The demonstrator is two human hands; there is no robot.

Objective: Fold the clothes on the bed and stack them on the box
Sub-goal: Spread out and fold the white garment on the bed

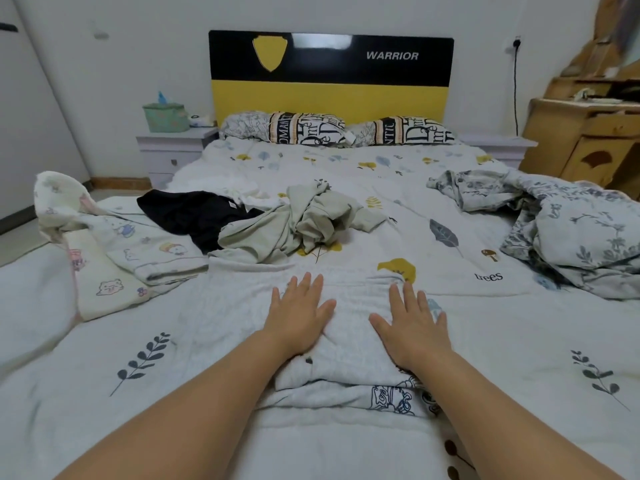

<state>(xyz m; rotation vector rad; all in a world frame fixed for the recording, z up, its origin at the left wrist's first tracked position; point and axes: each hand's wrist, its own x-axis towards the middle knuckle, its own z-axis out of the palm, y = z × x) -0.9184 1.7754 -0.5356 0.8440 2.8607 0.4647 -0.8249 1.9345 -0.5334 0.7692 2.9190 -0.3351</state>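
Note:
A white textured garment (pixel 349 320) with a blue cartoon print lies partly folded on the bed (pixel 415 188) in front of me. My left hand (pixel 299 311) and my right hand (pixel 410 323) both press flat on it, fingers spread, holding nothing. Behind it sits a crumpled pale green garment (pixel 298 225). A black garment (pixel 192 213) lies left of the green one, with a white piece (pixel 254 197) behind them. No box is in view.
A cartoon-print blanket (pixel 114 244) is bunched at the left. A grey floral quilt (pixel 561 230) is heaped at the right. Two pillows (pixel 332 129) rest against the headboard. A nightstand (pixel 173 150) stands far left, a wooden dresser (pixel 588 133) far right.

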